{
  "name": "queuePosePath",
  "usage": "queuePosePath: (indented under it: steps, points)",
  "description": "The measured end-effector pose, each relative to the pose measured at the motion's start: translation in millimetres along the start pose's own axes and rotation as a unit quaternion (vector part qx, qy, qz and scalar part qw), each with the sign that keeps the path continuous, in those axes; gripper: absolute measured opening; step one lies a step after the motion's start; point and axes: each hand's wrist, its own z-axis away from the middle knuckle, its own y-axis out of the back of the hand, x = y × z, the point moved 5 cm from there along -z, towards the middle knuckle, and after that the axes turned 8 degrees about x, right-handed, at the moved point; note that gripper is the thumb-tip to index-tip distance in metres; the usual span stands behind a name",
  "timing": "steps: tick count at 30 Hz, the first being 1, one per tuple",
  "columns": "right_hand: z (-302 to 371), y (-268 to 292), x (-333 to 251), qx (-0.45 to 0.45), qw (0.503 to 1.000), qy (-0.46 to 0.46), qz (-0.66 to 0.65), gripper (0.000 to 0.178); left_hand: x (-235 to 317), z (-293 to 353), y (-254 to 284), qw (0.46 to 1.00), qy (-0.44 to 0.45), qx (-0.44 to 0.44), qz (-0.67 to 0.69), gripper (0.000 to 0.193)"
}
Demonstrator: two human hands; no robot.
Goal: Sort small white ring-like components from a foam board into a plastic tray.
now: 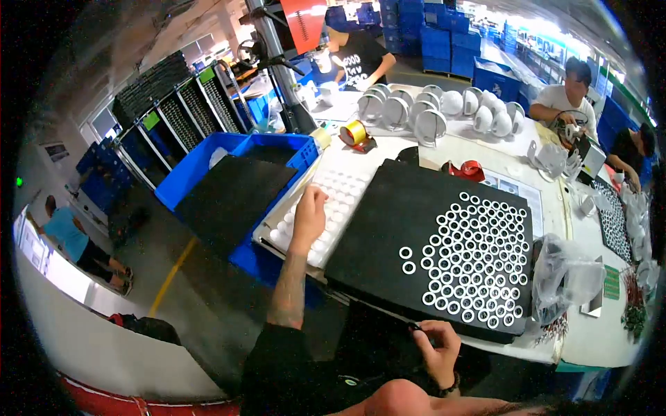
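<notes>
My left hand (310,216) is closed, its fingers curled above a white tray (261,234) of round white caps (333,206). Whatever those fingers may hold is hidden. Down by the near edge of the table, my right hand (438,350) pinches a small black piece (414,326) between thumb and fingertips. A black foam board (368,236) lies between the tray and the right side of the table. Many white rings with dark centres (472,260) are spread over its right half, and two rings (408,260) sit apart to their left.
Left of the tray is a blue crate (201,163) with black sheets. Beyond the board are a yellow spool (354,133), a red tape dispenser (466,170) and white domed housings (430,118). Clear plastic bags (565,274) lie to the right. Other people work across the table.
</notes>
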Motion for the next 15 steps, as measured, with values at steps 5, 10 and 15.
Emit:
queuePosePath:
  steps: [5, 10, 15]
  points:
    - [-12, 5, 9, 0.053, 0.998, -0.017, -0.006, 0.020, 139, 131, -23, 0.930, -0.079, -0.185, 0.308, 0.001]
    - [-26, -7, -16, 0.088, 0.996, 0.022, 0.007, 0.021, 172, 199, -40, 0.875, 0.123, -0.260, 0.390, 0.010]
    - [-26, -5, -10, 0.048, 0.989, 0.126, 0.062, 0.024, 175, 193, -46, 0.933, 0.087, -0.191, 0.291, 0.015]
